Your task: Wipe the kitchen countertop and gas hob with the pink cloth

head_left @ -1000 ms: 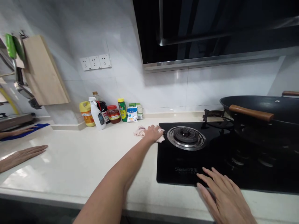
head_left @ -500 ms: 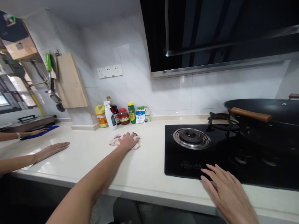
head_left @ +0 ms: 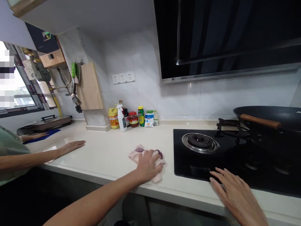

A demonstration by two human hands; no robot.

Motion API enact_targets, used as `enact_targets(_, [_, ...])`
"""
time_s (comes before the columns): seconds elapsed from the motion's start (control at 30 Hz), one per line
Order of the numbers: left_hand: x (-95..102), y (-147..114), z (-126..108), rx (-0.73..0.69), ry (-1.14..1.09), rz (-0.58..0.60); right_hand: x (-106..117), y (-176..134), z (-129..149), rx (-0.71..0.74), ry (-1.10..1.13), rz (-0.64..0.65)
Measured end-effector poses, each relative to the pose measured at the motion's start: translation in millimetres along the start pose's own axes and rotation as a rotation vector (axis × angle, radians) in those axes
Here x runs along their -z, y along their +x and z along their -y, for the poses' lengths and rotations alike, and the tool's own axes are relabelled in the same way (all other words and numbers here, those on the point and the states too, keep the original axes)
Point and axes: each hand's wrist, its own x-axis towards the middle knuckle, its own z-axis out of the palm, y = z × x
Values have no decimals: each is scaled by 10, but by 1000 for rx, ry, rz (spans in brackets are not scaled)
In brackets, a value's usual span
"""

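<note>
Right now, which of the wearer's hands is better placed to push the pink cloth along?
Likely the left hand: it lies on the pink cloth, atop the countertop. The right hand is at the front edge of the gas hob, apart from the cloth.

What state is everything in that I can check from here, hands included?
Left hand: pressed down on the pink cloth
Pink cloth: rumpled, on the counter
Right hand: open, at the cooktop's front edge
Cooktop: no flame visible at the left burner
Wok: upright, uncovered
Spray bottle: upright
Red-lidded jar: upright, lid on
Cutting board: hanging
</note>
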Motion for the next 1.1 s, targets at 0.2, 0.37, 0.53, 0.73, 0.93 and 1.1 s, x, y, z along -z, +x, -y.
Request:
enact_targets(0.2, [-49,109,-525,-180,-147,-66,-6,12,-20,8,-12,15])
enact_targets(0.37, [-91,455,-477,-161,-219,-33,-31,-25,-47,18,-18,32])
enact_targets(0.53, [-51,551,-258,-195,-393,90,-20,76,-135,-43,11,117])
enact_targets(0.73, [-182,555,93,-131,-780,-38,195,817,508,97,218,288])
enact_targets(0.93, [-478,643,278,-11,-923,-283,-170,1589,1434,490,218,411])
enact_targets(1.1, [-452,675,249,39,-902,-355,-741,1680,1540,411,333,463])
